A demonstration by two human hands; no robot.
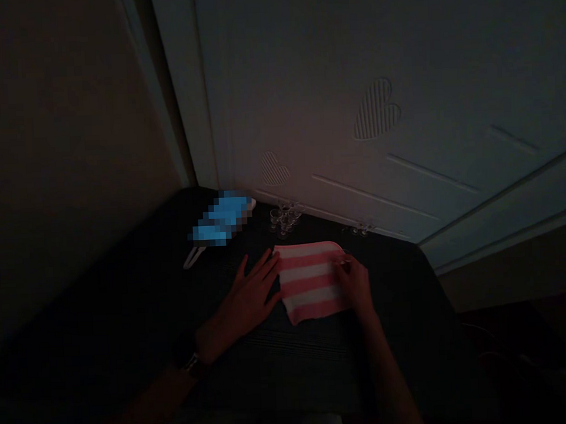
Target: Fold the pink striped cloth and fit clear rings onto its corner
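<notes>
Two bare forearms (394, 382) reach in from the bottom edge, the left one with a dark band with a metallic glint (191, 362) at the wrist. The left hand (254, 299) is released, palm down on the dark counter (290, 374), its fingers spread and the tips touching the left edge of a pink-and-white striped cloth (309, 287). The right hand (355, 285) is curled at the cloth's right edge, its fingertips grasping what looks like a small clear piece (345, 261) with a shiny rim; the dim light hides its full shape. The cloth lies spread on the counter between the two hands, its stripes running roughly from side to side.

Just beyond the cloth stands a cluster of small clear round-rimmed pieces (284, 219), and farther right a smaller group (361, 229) sits near the back edge. To the left of the cluster lies a blue object (223, 218), its surface pixelated, with a pale loop (194, 257) at its near end. Behind the counter rises a pale panel (306, 98) with raised ribbed hearts (377, 110) and slanting bars. A brownish wall (63, 109) is at the left.
</notes>
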